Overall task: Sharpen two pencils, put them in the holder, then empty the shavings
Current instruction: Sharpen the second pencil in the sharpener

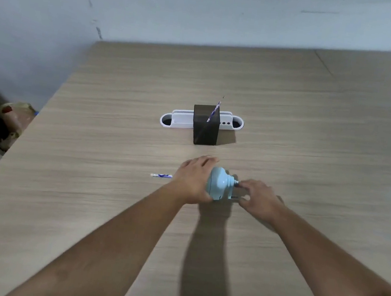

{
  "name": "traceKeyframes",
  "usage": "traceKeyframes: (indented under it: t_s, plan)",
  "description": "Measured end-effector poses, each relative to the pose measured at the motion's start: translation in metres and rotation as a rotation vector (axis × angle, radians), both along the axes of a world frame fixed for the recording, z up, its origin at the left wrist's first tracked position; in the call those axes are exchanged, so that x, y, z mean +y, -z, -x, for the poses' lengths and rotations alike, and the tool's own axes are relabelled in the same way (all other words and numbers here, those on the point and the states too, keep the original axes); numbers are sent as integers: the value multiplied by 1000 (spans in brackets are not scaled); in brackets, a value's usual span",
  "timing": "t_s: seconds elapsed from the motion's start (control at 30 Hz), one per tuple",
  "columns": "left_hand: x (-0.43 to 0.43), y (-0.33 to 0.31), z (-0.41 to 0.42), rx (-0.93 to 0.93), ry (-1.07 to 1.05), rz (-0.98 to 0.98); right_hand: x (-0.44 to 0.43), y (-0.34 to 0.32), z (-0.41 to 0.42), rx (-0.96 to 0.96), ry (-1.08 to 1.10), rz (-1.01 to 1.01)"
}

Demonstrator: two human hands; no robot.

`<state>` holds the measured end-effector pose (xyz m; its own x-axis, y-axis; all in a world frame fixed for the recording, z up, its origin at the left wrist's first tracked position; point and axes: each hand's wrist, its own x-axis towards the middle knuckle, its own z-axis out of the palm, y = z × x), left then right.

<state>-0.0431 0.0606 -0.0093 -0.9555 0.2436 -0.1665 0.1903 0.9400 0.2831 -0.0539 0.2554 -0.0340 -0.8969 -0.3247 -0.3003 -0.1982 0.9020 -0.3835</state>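
A light blue crank sharpener (218, 184) stands on the wooden table (106, 210). My left hand (192, 179) wraps around its left side and holds it down. My right hand (261, 200) grips the crank handle at its right end. A white and blue pencil (161, 175) sticks out to the left from behind my left hand, lying level toward the sharpener. A dark square pencil holder (205, 130) stands farther back with one white and blue pencil (214, 111) leaning in it, tip up.
A white oblong desk organiser (180, 119) sits right behind the dark holder. The table's left edge (33, 121) runs diagonally, with a bag and a grey unit on the floor beyond it. A pale wall stands behind the table.
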Motion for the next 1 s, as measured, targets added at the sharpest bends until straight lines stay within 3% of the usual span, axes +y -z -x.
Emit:
traceKeyframes:
  t_s: [0.23,0.33,0.47,0.57,0.63,0.7,0.87,1.0]
  plan:
    - [23,11,12,-18,-66,138,-6,6,-27,14,14,142]
    - [24,11,11,4,-65,150,0,-17,-19,88,-23,200]
    - [22,11,12,5,-43,126,-2,-28,19,217,95,273]
    - [22,10,12,-5,-65,94,-12,-11,47,254,133,117]
    - [23,13,11,-7,-112,49,-16,5,48,282,53,-75]
    - [25,15,10,11,-154,26,-17,22,29,292,-29,-142]
    - [28,15,10,0,-175,37,3,10,-27,431,-31,71]
    - [27,11,9,-41,-144,43,-5,-25,11,479,75,112]
